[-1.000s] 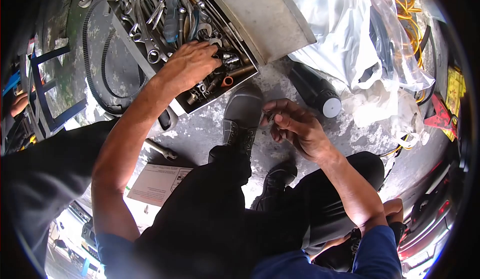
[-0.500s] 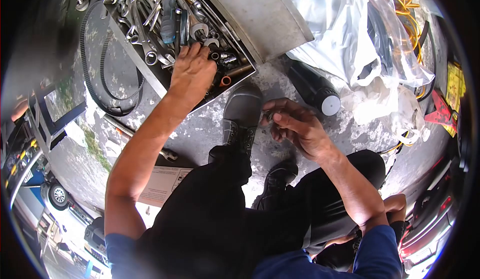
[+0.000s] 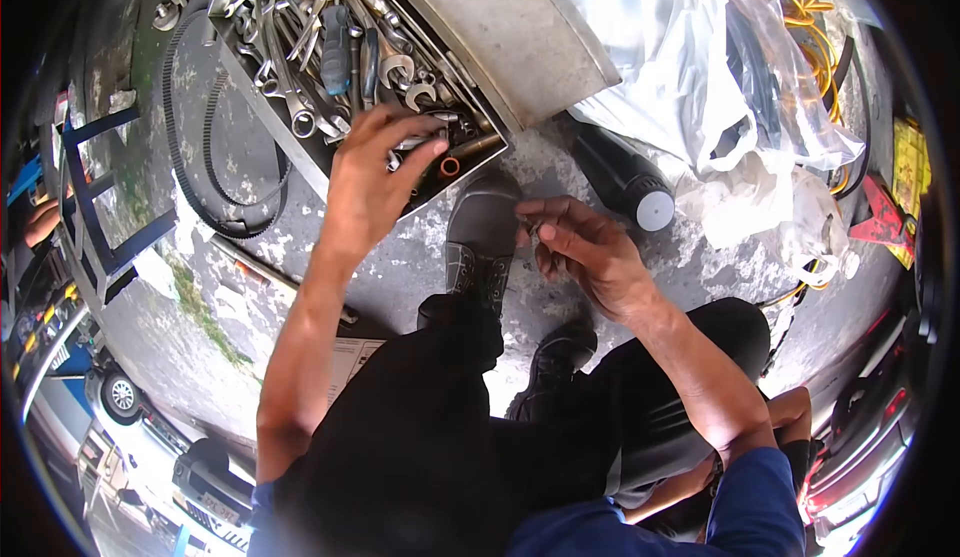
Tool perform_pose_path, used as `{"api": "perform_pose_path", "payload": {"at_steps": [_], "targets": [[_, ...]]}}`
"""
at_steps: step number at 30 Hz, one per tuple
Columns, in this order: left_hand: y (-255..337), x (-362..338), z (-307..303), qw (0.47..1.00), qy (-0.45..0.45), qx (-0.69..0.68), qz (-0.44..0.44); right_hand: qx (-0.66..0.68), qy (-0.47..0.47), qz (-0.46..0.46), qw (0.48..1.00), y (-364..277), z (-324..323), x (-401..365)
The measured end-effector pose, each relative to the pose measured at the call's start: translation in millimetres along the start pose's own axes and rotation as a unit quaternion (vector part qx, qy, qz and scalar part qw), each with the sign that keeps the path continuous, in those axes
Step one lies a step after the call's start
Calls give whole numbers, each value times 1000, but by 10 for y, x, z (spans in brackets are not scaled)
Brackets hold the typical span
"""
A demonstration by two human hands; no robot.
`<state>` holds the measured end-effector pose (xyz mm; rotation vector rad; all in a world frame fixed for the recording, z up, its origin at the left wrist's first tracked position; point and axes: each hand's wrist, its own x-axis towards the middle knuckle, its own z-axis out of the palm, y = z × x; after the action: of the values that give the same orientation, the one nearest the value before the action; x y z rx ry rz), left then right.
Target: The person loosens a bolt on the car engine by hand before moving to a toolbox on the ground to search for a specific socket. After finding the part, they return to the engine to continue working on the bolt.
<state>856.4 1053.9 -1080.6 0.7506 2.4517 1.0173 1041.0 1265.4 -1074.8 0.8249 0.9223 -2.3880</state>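
My left hand [image 3: 368,175] is over the near end of a metal toolbox [image 3: 285,149], its thumb and fingers curved and apart around a gap. Shiny sockets show through that gap, and nothing is plainly gripped. Beside the fingers lie an orange-ended tube [image 3: 450,166] and open-ended wrenches [image 3: 398,65]. A screwdriver with a blue-grey handle [image 3: 335,52] rests among several ring spanners [image 3: 300,117]. My right hand [image 3: 597,262], beside the toe of my black shoe [image 3: 483,212], pinches a small dark metal piece [image 3: 533,229]; its kind is too small to make out.
A metal lid [image 3: 520,37] leans out on the box's right. Beyond are a black cylindrical container [image 3: 625,172], white plastic bags [image 3: 670,47] and a red stand [image 3: 885,222]. Left of the box lie a toothed belt [image 3: 170,107] and a rod [image 3: 250,262].
My left hand has lifted off the tools and its fingers have spread, while its forearm has swung right. My right hand has shifted slightly left, still pinching the small piece.
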Motion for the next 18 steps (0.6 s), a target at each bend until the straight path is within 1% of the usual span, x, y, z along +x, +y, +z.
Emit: {"api": "perform_pose_path", "payload": {"at_steps": [1, 4, 5, 8, 9, 11, 15, 18], "targets": [[106, -62, -37, 988, -24, -123, -85, 5, -1, -11, 1000, -18, 34, 14], [182, -231, 14, 936, -87, -303, -158, 16, -5, -38, 999, -55, 118, 53], [238, -281, 40, 906, -124, -363, -177, 18, -6, -46, 999, -62, 143, 64], [326, -393, 162, 873, -122, -434, -188, 22, -13, -62, 998, -82, 214, 121], [311, -401, 175, 851, -125, -474, -190, 21, -15, -68, 997, -83, 223, 124], [285, -431, 186, 871, -122, -435, -193, 21, -22, -81, 996, -77, 231, 140], [278, -466, 230, 895, -117, -391, -179, 20, -28, -63, 997, -51, 218, 151], [338, -477, 264, 933, -97, -337, -85, 38, -10, -50, 998, -69, 202, 129]]}}
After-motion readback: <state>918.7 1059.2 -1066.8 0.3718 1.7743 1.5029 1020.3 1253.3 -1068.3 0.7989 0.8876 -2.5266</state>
